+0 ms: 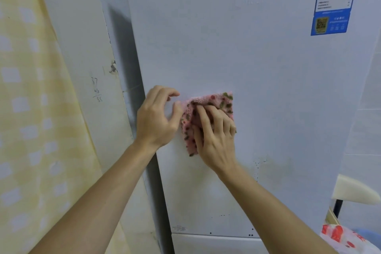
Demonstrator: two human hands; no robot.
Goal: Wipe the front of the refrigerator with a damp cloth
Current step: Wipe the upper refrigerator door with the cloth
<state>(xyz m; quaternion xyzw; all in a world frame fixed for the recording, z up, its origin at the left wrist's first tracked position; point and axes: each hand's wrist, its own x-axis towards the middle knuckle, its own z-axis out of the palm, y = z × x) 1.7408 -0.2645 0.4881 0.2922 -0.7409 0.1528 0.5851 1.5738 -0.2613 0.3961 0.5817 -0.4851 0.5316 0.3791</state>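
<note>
Far left: yellow checked curtain [26,109], then wall [78,47] with pencilled numbers. Next, left hand [156,117] at the door's left edge, just beside the cloth: fingers [162,94] loosely curled and apart, holding nothing; thumb contact with the fabric: cannot tell. Then pink floral cloth [225,101], folded, pressed against the refrigerator door [268,68] around mid height, near its left side. On top of it, right hand [216,142]: fingers bent and slightly spread, tips dug into the pile, pressing rather than wrapping. Handling call: light, soft, limp terry; won't hold shape, likely to bunch or slip down on loss of pressure. Best pinned with a broad palm over the middle, or pinched at a folded edge to reposition. Probably grippier on the smooth panel when damp. Further right: bare white panel, dark specks [257,164] low down, worth a pass. Blue energy label [335,0] top right, looks like paper, so go easy round its edges. Bottom right: red-and-white plastic bag [338,235].
</note>
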